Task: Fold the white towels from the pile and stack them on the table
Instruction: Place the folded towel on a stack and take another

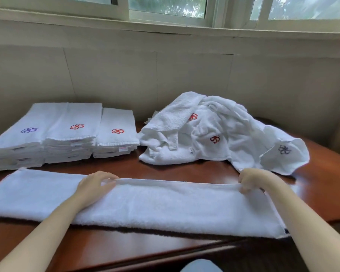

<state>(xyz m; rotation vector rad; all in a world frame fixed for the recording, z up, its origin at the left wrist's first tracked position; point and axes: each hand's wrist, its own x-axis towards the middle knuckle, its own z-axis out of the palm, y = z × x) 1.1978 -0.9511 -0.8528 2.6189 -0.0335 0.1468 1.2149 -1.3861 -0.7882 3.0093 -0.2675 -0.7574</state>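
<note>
A long white towel (155, 207) lies flat across the front of the brown table (194, 169), folded lengthwise. My left hand (95, 183) pinches its far edge near the middle. My right hand (251, 178) grips the same far edge at the right end. Behind on the right sits a loose pile of white towels (214, 132) with red and dark flower logos. At the back left stand three stacks of folded towels (67, 138), side by side.
A pale panelled wall (165, 75) and a window sill run right behind the table. The table's front edge (145, 256) is close to me, and a light blue thing (200, 266) shows below it.
</note>
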